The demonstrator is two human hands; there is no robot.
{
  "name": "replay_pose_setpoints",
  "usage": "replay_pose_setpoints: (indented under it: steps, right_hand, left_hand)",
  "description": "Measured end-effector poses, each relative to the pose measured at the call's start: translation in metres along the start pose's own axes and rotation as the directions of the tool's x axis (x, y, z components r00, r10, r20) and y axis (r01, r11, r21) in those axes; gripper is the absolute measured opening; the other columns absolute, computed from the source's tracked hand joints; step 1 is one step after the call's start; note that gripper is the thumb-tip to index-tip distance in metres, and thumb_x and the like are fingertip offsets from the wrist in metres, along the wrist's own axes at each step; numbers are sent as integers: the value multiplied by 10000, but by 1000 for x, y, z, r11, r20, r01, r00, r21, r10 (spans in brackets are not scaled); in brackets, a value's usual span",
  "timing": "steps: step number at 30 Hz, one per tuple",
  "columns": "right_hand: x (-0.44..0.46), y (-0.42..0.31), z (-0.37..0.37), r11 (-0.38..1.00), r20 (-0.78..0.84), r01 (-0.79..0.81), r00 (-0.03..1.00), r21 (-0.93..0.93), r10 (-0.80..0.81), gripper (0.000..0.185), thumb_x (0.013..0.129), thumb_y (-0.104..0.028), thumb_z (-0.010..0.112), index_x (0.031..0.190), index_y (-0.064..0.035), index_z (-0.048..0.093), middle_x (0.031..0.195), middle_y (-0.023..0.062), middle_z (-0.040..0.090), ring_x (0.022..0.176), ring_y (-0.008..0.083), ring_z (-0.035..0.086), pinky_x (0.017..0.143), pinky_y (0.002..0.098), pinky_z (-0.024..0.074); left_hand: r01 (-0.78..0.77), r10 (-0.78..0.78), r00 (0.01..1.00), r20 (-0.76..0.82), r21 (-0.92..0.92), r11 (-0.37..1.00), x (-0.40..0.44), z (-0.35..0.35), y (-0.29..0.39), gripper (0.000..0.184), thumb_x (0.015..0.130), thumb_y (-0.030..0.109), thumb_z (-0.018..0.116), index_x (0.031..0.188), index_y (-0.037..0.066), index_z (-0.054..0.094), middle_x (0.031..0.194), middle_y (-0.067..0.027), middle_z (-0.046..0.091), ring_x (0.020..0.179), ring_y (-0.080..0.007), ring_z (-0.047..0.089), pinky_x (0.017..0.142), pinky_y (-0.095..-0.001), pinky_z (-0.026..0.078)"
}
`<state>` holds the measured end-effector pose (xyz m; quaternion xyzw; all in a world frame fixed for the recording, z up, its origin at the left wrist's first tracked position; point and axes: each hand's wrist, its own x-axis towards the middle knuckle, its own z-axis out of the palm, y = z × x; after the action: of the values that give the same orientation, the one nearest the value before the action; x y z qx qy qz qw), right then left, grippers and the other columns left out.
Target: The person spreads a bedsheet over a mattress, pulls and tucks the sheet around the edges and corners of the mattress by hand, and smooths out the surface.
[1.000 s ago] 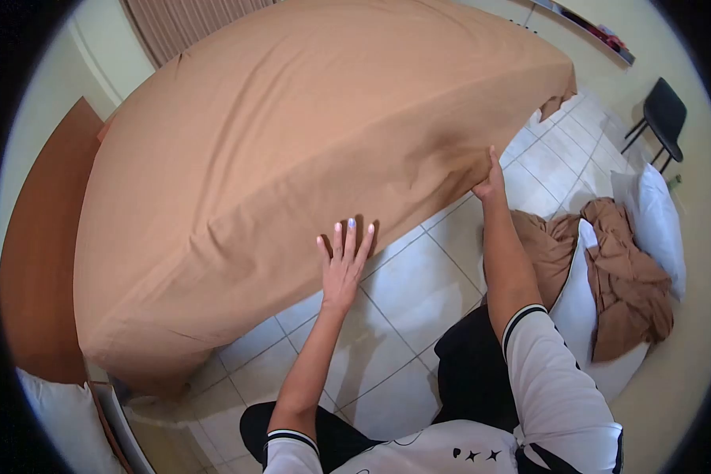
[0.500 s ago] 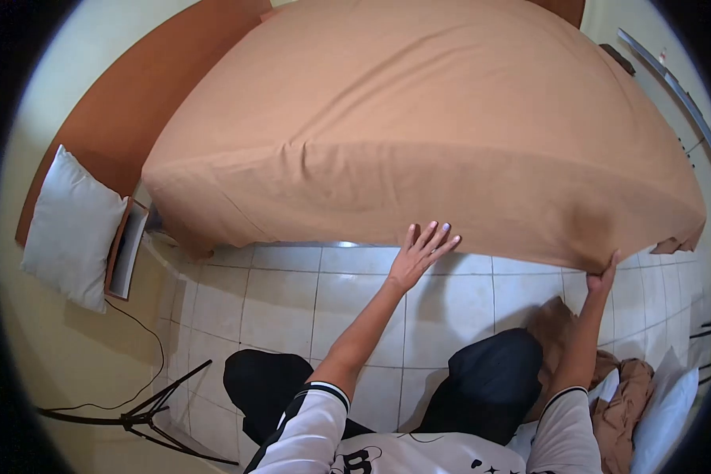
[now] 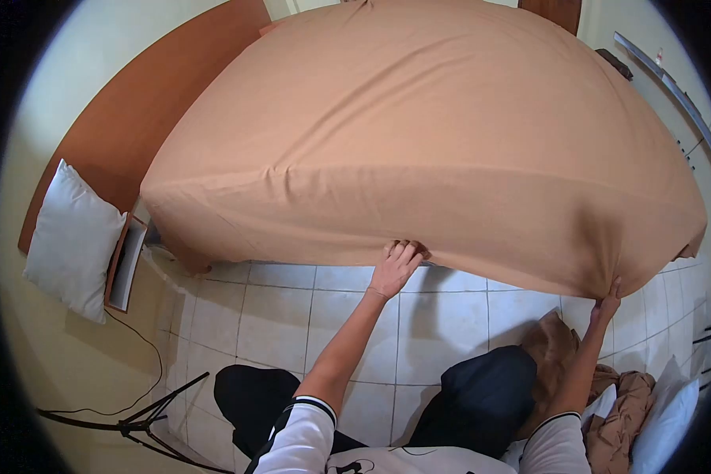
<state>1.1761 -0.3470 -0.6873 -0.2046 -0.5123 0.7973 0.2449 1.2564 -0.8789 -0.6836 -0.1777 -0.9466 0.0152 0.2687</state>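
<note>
While the brown sheet (image 3: 450,118) lies right across the bed hidden beneath it, the near side looks to me like unfinished business: its hem hangs loose over the tiled floor (image 3: 276,316), and that's where both hands are at work! Out on the right, the right hand (image 3: 606,302) has the hem pinched tight, drawing it down to a point, folds fanning up from the grip. Nearer the middle, the left hand (image 3: 395,272) is bunched narrow at that same edge, fingers bent, tips out of sight, so I can't tell whether it has hold of cloth. Covering the top? Done, I'd say, spread all the way to the headboard (image 3: 126,126). Smoothing? Not so: long creases run over the top, and small puckers sit on the near edge towards the headboard end. Over to the left, a white pillow (image 3: 75,241) is propped beside a small open-fronted cabinet (image 3: 131,268), and its inside is too small and dark for me to call any contents. Down on the right, a heap of brown cloth (image 3: 620,419) lies beside another white pillow (image 3: 671,419), something white poking between the folds.
</note>
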Motion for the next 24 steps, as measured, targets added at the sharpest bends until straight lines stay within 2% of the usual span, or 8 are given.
replay_pose_setpoints:
  steps: [1, 7, 15, 17, 20, 24]
  right_hand:
    - [-3, 3, -2, 998, 3, 43, 999, -40, -43, 497, 859, -331, 600, 1215, -3, 487, 1110, 102, 574, 945, 194, 577, 750, 293, 509]
    - [-7, 19, -16, 976, -59, 149, 985, -160, -160, 504, 880, -351, 566, 1219, 13, 486, 1092, 109, 579, 882, 186, 587, 694, 288, 509]
    - [-2, 28, -27, 936, -66, 112, 988, -333, -142, 522, 873, -374, 570, 1203, 24, 500, 1074, 100, 578, 870, 189, 582, 693, 307, 509]
    - [-5, 34, -27, 952, -20, 177, 982, -250, -188, 523, 878, -358, 570, 1222, 25, 478, 1096, 120, 567, 906, 204, 573, 745, 326, 501]
    - [2, 46, -34, 951, -44, 185, 978, -248, -202, 540, 876, -356, 575, 1242, 25, 464, 1114, 112, 558, 920, 199, 563, 761, 325, 489]
    - [24, 68, -48, 930, -61, 173, 977, -326, -203, 523, 866, -364, 588, 1219, 8, 486, 1100, 107, 559, 920, 194, 559, 754, 324, 490]
  left_hand:
    - [28, -27, 1000, 6, -80, 996, -1, 0, 0, 284, 787, 183, 477, 1059, 162, 557, 1087, -8, 491, 1046, -153, 464, 963, -372, 335]
    - [-8, 6, 1000, -13, -182, 983, -30, 1, 15, 277, 769, 170, 496, 1032, 133, 573, 991, 1, 557, 953, -155, 517, 895, -334, 371]
    - [-120, 123, 992, 15, -154, 981, -50, -7, 28, 261, 755, 161, 516, 1011, 116, 544, 911, 1, 527, 865, -133, 510, 867, -302, 386]
    - [-143, 150, 988, 43, -144, 979, -54, -10, 28, 253, 751, 164, 519, 997, 110, 545, 896, -1, 522, 851, -133, 508, 855, -298, 390]
    - [-162, 162, 987, -12, -138, 977, -55, -5, 28, 228, 740, 162, 516, 960, 109, 544, 859, -2, 513, 833, -132, 505, 817, -293, 397]
    - [-177, 183, 983, 21, -157, 971, -55, 2, 26, 234, 727, 154, 517, 952, 97, 549, 868, -11, 520, 843, -144, 511, 780, -296, 402]
